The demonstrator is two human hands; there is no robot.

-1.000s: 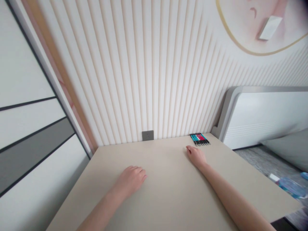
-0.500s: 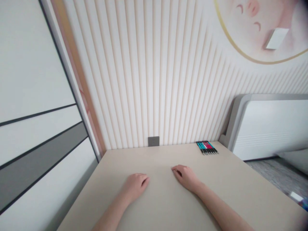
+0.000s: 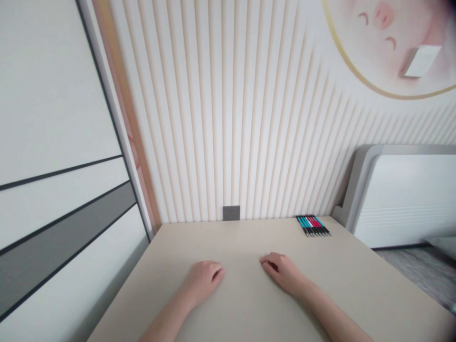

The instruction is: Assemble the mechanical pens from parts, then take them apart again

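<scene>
My left hand rests on the beige table, loosely curled with the thumb against the fingers. Nothing shows in it. To its right lies my right hand, curled the same way and touching the tabletop, also with nothing visible inside. A stretch of tabletop separates the two. Beyond my right hand, near the far right corner, several pens lie side by side in a neat row. Their barrels are teal, white and red, with black ends. Neither hand touches them.
A ribbed white wall stands behind the table, with a dark socket just above its back edge. To the left is a white and grey cabinet. A pale headboard stands to the right.
The view has shifted slightly, so the scene sits a little further right and lower. My hands keep their curled pose on the table, and the pens have not moved.
</scene>
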